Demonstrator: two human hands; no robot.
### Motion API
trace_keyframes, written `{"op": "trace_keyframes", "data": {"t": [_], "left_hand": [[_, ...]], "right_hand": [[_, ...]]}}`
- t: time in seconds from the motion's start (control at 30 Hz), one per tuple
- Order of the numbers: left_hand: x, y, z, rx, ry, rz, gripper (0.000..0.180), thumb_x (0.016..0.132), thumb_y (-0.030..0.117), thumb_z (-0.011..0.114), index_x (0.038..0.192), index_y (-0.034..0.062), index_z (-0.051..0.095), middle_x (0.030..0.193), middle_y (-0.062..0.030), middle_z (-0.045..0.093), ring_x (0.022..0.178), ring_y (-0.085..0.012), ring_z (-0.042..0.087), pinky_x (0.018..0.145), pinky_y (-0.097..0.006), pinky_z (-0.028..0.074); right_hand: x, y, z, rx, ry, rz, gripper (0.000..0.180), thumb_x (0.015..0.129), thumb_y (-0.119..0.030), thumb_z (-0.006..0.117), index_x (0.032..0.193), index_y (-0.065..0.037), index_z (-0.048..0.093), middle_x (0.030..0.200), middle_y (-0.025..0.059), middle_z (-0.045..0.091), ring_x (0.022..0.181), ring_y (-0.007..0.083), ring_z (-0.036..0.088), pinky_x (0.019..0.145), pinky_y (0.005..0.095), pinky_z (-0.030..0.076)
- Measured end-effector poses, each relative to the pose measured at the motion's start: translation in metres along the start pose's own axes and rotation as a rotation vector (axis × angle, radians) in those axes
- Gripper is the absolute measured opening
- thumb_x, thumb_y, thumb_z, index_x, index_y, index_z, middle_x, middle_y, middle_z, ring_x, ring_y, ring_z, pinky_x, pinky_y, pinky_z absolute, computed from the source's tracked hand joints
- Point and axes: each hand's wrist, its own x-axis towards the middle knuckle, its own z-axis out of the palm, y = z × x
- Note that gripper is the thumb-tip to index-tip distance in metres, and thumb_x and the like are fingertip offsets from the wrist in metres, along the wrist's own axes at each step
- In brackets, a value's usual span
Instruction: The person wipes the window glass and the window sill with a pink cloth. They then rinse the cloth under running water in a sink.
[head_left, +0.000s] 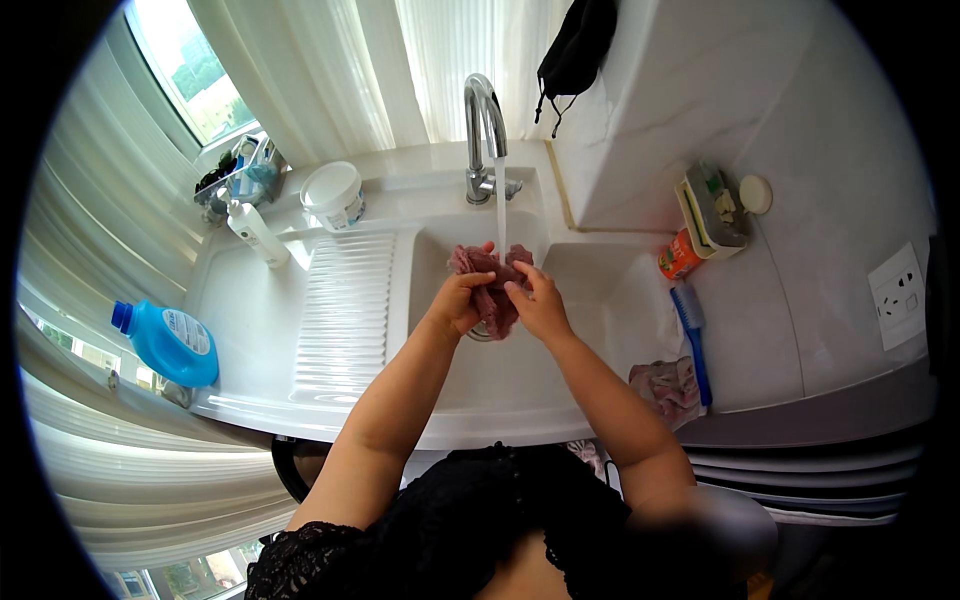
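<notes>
Both of my hands hold a wet, crumpled, dusky-pink cloth (494,292) over the white sink (480,385). My left hand (459,304) is closed on its left side, thumb lying across the top. On the other side my right hand (541,308) grips it between thumb and fingers. A stream of water (502,205) runs from the chrome faucet (478,125) onto the cloth. Below the cloth, part of the drain shows in the basin. Some of my fingertips are hidden by the fabric.
Left of the basin lies a ribbed washboard (345,315). Beyond it stand a white tub (333,195), a pump bottle (256,233) and a blue detergent jug (170,345). On the right rim are a blue brush (691,325), another pink cloth (667,388) and an orange container (680,256).
</notes>
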Motion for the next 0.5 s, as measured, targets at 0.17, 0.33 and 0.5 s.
{"op": "trace_keyframes", "data": {"t": [0.17,0.33,0.5], "left_hand": [[-0.006,0.009,-0.008,0.171,-0.028,-0.005,0.074,0.074,-0.014,0.039,0.145,0.009,0.039,0.131,-0.013,0.052,0.121,-0.0281,0.052,0.107,-0.042,0.042],[-0.027,0.026,0.011,0.313,-0.122,-0.075,0.074,0.073,-0.013,0.039,0.145,0.0047,0.037,0.13,-0.0124,0.053,0.124,-0.0285,0.05,0.106,-0.041,0.043],[-0.011,0.021,-0.039,0.545,0.244,-0.094,0.063,0.077,-0.009,0.041,0.139,0.0045,0.042,0.127,-0.0118,0.055,0.122,-0.0291,0.051,0.101,-0.047,0.045]], "right_hand": [[0.017,0.02,0.02,0.401,0.164,0.487,0.052,0.094,-0.042,0.054,0.13,-0.004,0.053,0.123,0.0151,0.058,0.122,0.0304,0.05,0.098,0.0434,0.044],[-0.001,-0.033,-0.003,1.248,-0.396,0.647,0.052,0.097,-0.042,0.047,0.134,-0.006,0.048,0.123,0.0128,0.058,0.11,0.0265,0.058,0.093,0.0423,0.05],[0.023,0.009,0.017,1.18,-0.187,0.561,0.028,0.089,-0.013,0.063,0.114,-0.006,0.051,0.111,0.0088,0.057,0.099,0.0247,0.061,0.091,0.0414,0.052]]}}
